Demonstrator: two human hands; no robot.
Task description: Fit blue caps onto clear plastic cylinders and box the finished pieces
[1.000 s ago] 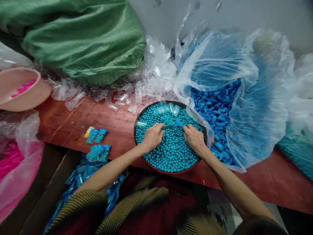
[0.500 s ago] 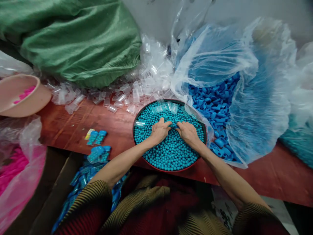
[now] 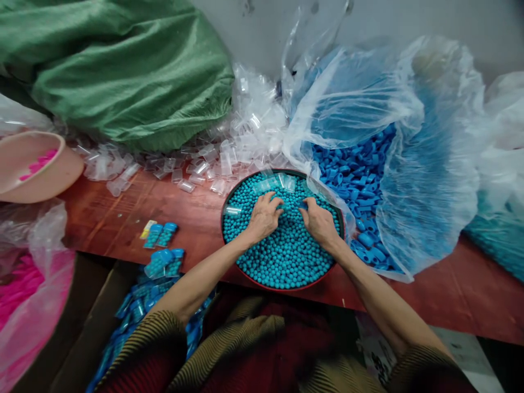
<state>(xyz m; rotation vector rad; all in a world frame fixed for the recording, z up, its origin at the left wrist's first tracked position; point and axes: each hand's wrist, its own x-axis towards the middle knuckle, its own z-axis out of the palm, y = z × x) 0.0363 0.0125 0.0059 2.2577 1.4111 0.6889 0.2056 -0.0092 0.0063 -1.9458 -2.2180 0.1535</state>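
A round, red-rimmed tray [image 3: 282,288] is filled with small turquoise beads [image 3: 286,262]. Above the beads my left hand [image 3: 264,217] curls its fingers inward, closed around something too small or hidden to make out. Across a narrow gap, my right hand [image 3: 320,221] is over the right half of the tray, its thumb and forefinger bent and apart with nothing clearly between them. Several clear plastic tubes [image 3: 286,182] lie on the beads at the tray's far side, and another clear tube [image 3: 233,210] rests near the left rim.
Blue caps [image 3: 352,174] spill from a plastic bag [image 3: 429,164] at right. Loose clear tubes [image 3: 225,158] lie behind, beside a green sack [image 3: 135,82]. Bead-filled containers [image 3: 166,234] sit on the red table [image 3: 102,218]; more are below its edge. A pink bowl [image 3: 41,180] stands left.
My hands, close together over the middle of the beads before, have moved apart. The right hand's forefinger and thumb have spread. The whole view has shifted slightly.
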